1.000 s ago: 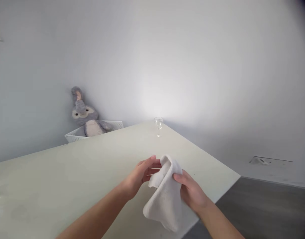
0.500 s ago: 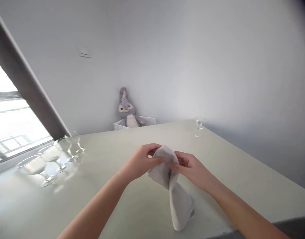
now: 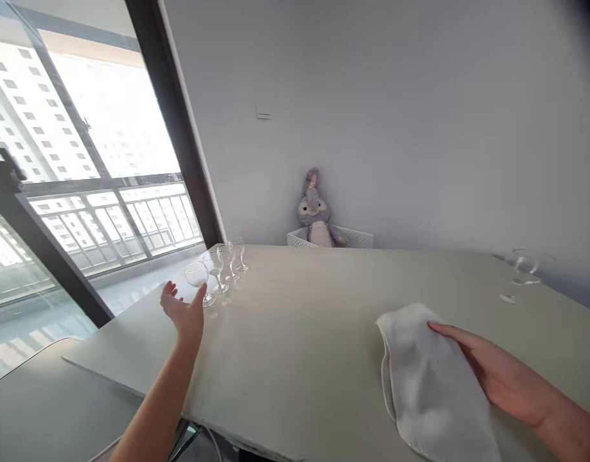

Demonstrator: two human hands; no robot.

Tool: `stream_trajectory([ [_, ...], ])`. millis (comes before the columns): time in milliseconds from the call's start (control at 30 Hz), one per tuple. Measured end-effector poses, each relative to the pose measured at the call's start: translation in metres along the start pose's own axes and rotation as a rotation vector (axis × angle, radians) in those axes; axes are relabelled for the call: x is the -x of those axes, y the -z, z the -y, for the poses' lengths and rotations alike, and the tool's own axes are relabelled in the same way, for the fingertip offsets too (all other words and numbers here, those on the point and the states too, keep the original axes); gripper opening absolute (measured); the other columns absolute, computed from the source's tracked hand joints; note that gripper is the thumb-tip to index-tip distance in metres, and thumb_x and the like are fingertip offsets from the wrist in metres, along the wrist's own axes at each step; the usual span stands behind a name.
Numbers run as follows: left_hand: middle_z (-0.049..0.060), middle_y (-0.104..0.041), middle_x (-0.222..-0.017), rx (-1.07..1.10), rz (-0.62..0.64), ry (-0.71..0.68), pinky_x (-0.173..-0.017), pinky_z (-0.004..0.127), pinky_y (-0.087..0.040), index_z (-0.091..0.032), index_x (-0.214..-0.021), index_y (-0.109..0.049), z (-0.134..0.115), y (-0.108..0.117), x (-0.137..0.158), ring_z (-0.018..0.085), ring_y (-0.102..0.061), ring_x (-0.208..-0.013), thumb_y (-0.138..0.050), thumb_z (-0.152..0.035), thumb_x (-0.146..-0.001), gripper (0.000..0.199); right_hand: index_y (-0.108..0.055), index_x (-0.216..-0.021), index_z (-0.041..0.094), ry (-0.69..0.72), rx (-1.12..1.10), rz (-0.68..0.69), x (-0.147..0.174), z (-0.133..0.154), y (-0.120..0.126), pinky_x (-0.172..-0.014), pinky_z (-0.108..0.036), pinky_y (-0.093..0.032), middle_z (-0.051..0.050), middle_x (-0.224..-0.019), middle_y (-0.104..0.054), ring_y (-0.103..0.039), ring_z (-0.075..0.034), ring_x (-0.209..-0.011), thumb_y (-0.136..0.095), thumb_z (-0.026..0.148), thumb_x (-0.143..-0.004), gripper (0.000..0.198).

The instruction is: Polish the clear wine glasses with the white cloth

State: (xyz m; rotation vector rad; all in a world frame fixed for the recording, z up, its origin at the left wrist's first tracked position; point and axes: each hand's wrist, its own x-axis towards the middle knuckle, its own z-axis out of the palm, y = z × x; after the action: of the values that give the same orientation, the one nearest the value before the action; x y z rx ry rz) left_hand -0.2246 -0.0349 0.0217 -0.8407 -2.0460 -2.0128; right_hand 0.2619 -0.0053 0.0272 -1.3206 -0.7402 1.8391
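My left hand (image 3: 183,311) reaches out at the left, thumb and fingers spread, with nothing held. Just beyond it stands the nearest stemmed glass (image 3: 197,274), partly hidden behind the fingers; whether they touch, I cannot tell. Behind that one, more clear stemmed glasses (image 3: 226,256) run in a row away from me. At the right, my right hand (image 3: 492,366) grips a pale grey-white cloth (image 3: 427,378), thumb on top and fingers hidden beneath. The folded cloth hangs loosely over the table.
A single stemmed glass (image 3: 523,266) stands at the far right of the pale table (image 3: 295,333). Past the far edge, a grey plush toy (image 3: 316,215) sits in a white basket (image 3: 362,240) against the wall. Large windows (image 3: 121,115) fill the left side.
My left hand has let go of the cloth and moved left to the row of glasses. My right hand keeps the cloth, now hanging wider, farther right. The view has turned left.
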Motion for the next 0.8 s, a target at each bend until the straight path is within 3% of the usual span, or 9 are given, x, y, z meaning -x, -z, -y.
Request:
stream_trajectory([
  [100,0.012,-0.042,-0.128,-0.003,0.111,0.101,-0.099,0.042,-0.034,-0.022,-0.126,-0.033,0.030,-0.006,-0.021,0.027,-0.039,-0.122,-0.077,-0.044,-0.055,0.086,-0.072,-0.076,0.020,-0.050,-0.032,0.038,-0.004,-0.006,-0.008,-0.076,-0.037,-0.047,-0.017,-0.092,-0.069,-0.067,-0.025,-0.080,-0.067,0.040,-0.072,0.020],
  [267,0.009,-0.057,-0.109,0.043,0.219,0.152,-0.085,0.038,-0.045,-0.021,-0.119,-0.040,0.040,-0.022,-0.035,0.024,-0.053,-0.106,-0.076,-0.044,-0.056,0.076,-0.071,-0.076,0.023,-0.058,-0.024,0.037,0.002,-0.007,-0.021,-0.079,-0.036,-0.048,-0.016,-0.098,-0.068,-0.066,-0.027,-0.088,-0.069,0.039,-0.070,0.018],
  [367,0.008,-0.061,-0.098,0.075,0.214,0.129,-0.077,0.035,-0.048,-0.017,-0.116,-0.044,0.036,-0.022,-0.041,0.019,-0.059,-0.086,-0.073,-0.044,-0.059,0.069,-0.071,-0.077,0.023,-0.034,0.023,0.033,0.005,-0.009,-0.016,-0.078,-0.035,-0.049,-0.016,-0.105,-0.065,-0.063,-0.027,-0.094,-0.067,0.041,-0.072,0.019],
  [467,0.008,-0.060,-0.103,0.091,0.143,0.060,-0.079,0.033,-0.046,-0.017,-0.120,-0.043,0.023,-0.015,-0.037,0.018,-0.058,-0.088,-0.070,-0.043,-0.064,0.068,-0.071,-0.080,0.022,0.035,0.046,0.014,0.009,-0.007,-0.004,-0.077,-0.035,-0.049,-0.016,-0.109,-0.064,-0.060,-0.028,-0.101,-0.065,0.040,-0.074,0.020],
  [567,0.005,-0.058,-0.110,0.103,0.158,-0.035,-0.077,0.030,-0.046,-0.024,-0.124,-0.042,-0.003,-0.012,-0.018,0.016,-0.058,-0.087,-0.070,-0.044,-0.066,0.067,-0.069,-0.077,0.020,0.178,0.052,-0.129,0.018,0.006,0.001,-0.073,-0.034,-0.049,-0.016,-0.104,-0.065,-0.061,-0.028,-0.097,-0.066,0.037,-0.073,0.018],
  [600,0.004,-0.058,-0.108,0.108,0.221,-0.067,-0.072,0.029,-0.047,-0.026,-0.123,-0.044,-0.015,-0.013,-0.008,0.015,-0.059,-0.080,-0.071,-0.044,-0.066,0.066,-0.068,-0.076,0.019,0.280,0.041,-0.196,0.022,0.011,-0.002,-0.070,-0.034,-0.050,-0.015,-0.100,-0.066,-0.062,-0.027,-0.093,-0.067,0.035,-0.073,0.017],
  [667,0.002,-0.059,-0.102,0.117,0.492,-0.134,-0.063,0.027,-0.047,-0.028,-0.124,-0.044,-0.043,-0.021,0.017,0.014,-0.060,-0.071,-0.067,-0.046,-0.070,0.062,-0.067,-0.081,0.019,0.546,-0.002,-0.308,0.033,0.021,-0.014,-0.065,-0.034,-0.049,-0.012,-0.094,-0.067,-0.063,-0.025,-0.085,-0.065,0.037,-0.074,0.019],
  [767,0.000,-0.058,-0.094,0.074,0.867,-0.244,-0.060,0.026,-0.046,-0.030,-0.130,-0.038,-0.084,-0.039,0.065,0.011,-0.057,-0.062,-0.064,-0.047,-0.073,0.064,-0.062,-0.096,0.021,0.894,-0.040,-0.391,0.045,0.025,-0.045,-0.065,-0.031,-0.046,-0.006,-0.088,-0.064,-0.059,-0.020,-0.079,-0.059,0.047,-0.078,0.032],
  [800,-0.001,-0.057,-0.092,0.040,0.948,-0.288,-0.060,0.025,-0.046,-0.032,-0.129,-0.039,-0.096,-0.044,0.082,0.010,-0.054,-0.059,-0.062,-0.048,-0.074,0.062,-0.062,-0.092,0.021,0.992,-0.008,-0.418,0.046,0.023,-0.056,-0.064,-0.029,-0.044,-0.003,-0.081,-0.062,-0.057,-0.018,-0.074,-0.059,0.048,-0.078,0.031],
])
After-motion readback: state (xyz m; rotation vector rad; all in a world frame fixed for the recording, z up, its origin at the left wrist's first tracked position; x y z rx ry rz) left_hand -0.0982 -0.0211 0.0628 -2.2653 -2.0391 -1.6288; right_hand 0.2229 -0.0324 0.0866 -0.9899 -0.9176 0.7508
